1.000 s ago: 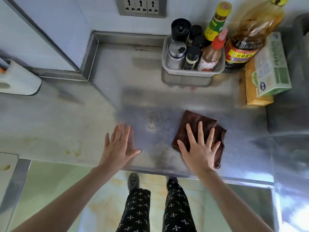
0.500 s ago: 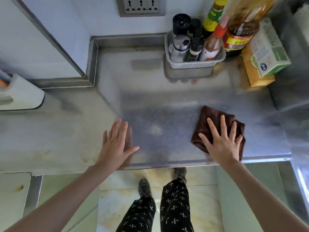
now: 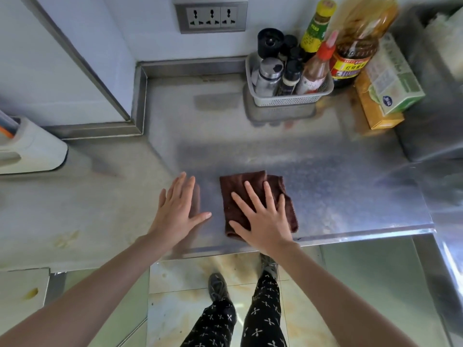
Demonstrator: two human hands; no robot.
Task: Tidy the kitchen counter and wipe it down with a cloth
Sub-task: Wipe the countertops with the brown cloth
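- Stainless-steel kitchen counter carries a folded brown cloth near its front edge.
- Right hand presses the cloth, fingers spread straight.
- Left hand lies flat just left of the cloth, fingers together.

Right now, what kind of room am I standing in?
Most likely a home kitchen: a steel counter, a basket of condiment bottles against the wall, and a brown cloth under the right hand.

The steel counter is carrying a brown cloth near its front edge; behind the cloth, a basket and stacked boxes are standing.
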